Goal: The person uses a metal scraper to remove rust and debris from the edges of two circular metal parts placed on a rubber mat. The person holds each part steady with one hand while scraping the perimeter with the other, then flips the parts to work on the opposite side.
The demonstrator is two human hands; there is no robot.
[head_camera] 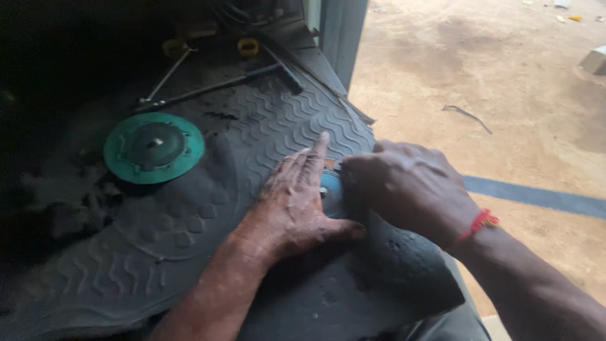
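Both grips close on your blue disc (329, 192): left hand (297, 202), right hand (404, 186). Nearby: green disc (153, 148), long rods (208, 88), ribbed rubber mat (265, 126).

The two hands are covering most of a blue round part (329, 189); shadow is swallowing the upper left corner.

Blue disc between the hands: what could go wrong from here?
1. The blue disc is mostly hidden between the left hand and right hand, so fingers could get pinched unseen.
2. It sits near the mat edge, beside the dirt ground; a slipped part could roll off.
3. Loose rods and the green disc lie behind, easy to knock.
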